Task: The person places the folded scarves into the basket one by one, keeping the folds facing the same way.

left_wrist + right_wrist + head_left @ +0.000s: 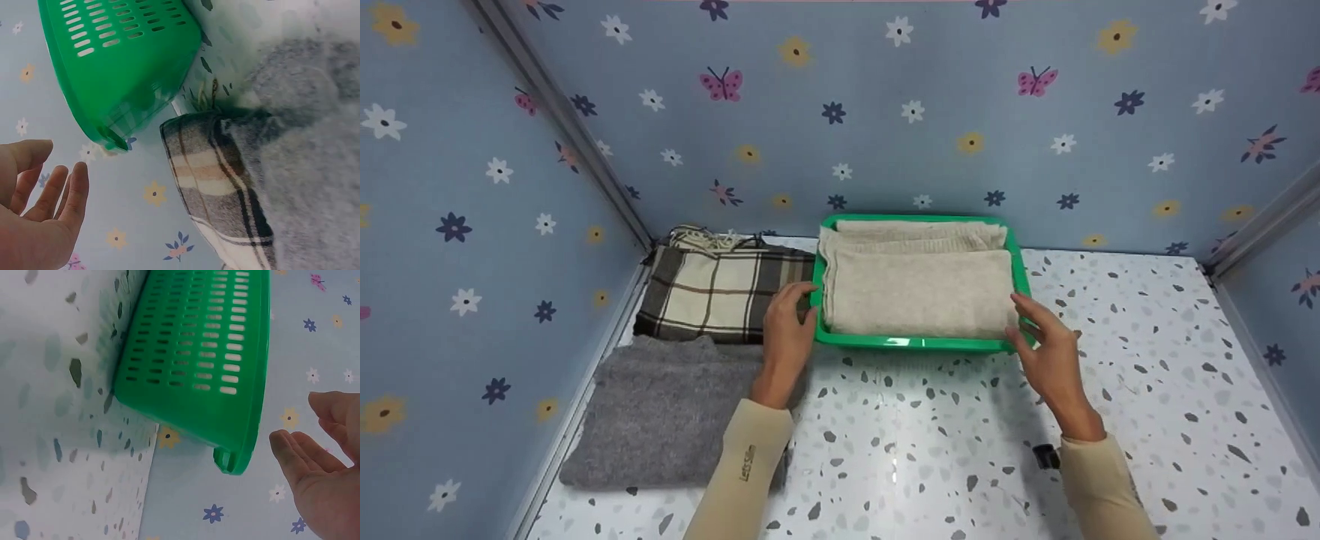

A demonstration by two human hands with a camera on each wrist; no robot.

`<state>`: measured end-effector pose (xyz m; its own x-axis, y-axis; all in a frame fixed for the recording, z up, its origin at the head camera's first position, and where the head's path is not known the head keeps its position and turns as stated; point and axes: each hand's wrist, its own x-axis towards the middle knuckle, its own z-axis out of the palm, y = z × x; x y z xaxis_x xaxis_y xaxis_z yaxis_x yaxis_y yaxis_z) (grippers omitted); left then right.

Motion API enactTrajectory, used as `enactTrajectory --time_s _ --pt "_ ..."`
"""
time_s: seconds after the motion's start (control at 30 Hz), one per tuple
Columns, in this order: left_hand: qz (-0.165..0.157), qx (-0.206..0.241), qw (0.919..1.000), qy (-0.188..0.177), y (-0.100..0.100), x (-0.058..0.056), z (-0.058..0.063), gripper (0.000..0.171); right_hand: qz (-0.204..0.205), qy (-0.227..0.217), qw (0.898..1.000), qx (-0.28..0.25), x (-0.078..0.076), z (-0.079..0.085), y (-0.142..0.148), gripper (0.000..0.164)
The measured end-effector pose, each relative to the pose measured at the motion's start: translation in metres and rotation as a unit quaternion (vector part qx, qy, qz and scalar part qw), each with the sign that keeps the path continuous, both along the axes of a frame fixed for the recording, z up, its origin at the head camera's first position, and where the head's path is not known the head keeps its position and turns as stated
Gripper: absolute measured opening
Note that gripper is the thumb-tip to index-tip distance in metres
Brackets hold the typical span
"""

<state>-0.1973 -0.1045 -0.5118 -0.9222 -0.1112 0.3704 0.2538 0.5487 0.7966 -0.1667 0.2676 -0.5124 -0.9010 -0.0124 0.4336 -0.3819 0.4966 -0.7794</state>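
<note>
A green plastic basket (911, 343) with slotted sides stands against the back wall. Folded cream knit cloth (922, 292) fills it, stacked up to about the rim. My left hand (787, 334) hovers by the basket's left side, fingers loosely bent and holding nothing; the left wrist view shows a gap between that hand (42, 219) and the basket (90, 84). At the front right corner is my right hand (1051, 356), thumb and fingers apart. In the right wrist view it stands off from the rim, with nothing between its fingers.
Left of the basket lies a folded plaid blanket (709, 292) with fringe, and a folded grey cloth (667, 412) lies in front of it. A small black object (1045, 456) shows beside the right sleeve. Flowered walls (915, 142) enclose the speckled surface (915, 450).
</note>
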Motion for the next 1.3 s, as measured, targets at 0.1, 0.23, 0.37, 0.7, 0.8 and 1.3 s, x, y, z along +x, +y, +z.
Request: enactTrajectory --time_s 0.1,0.23,0.37,0.7,0.8,1.3 --pt "0.01 -0.004 0.9999 -0.005 -0.006 0.005 -0.003 0.029 -0.001 0.01 1.0 -0.007 0.007 -0.003 -0.005 0.053" --pt "0.021 0.001 0.9997 -0.011 -0.015 0.013 -0.007 0.028 -0.003 0.024 0.999 -0.024 0.017 -0.008 -0.012 0.052" --pt "0.032 0.008 0.9993 -0.014 -0.025 0.02 -0.01 0.03 -0.001 0.029 0.999 -0.039 0.026 -0.014 -0.02 0.05" --pt "0.063 0.014 0.9975 -0.031 -0.052 0.036 -0.018 0.027 0.01 0.003 0.999 -0.051 0.045 -0.028 -0.042 0.047" --pt "0.073 0.019 0.9962 -0.044 -0.061 0.041 -0.019 0.027 0.013 -0.013 0.999 -0.049 0.051 -0.032 -0.049 0.048" --pt "0.15 0.009 0.9829 -0.106 -0.11 0.062 -0.011 0.03 0.056 -0.035 0.997 -0.038 0.074 -0.057 -0.09 0.043"
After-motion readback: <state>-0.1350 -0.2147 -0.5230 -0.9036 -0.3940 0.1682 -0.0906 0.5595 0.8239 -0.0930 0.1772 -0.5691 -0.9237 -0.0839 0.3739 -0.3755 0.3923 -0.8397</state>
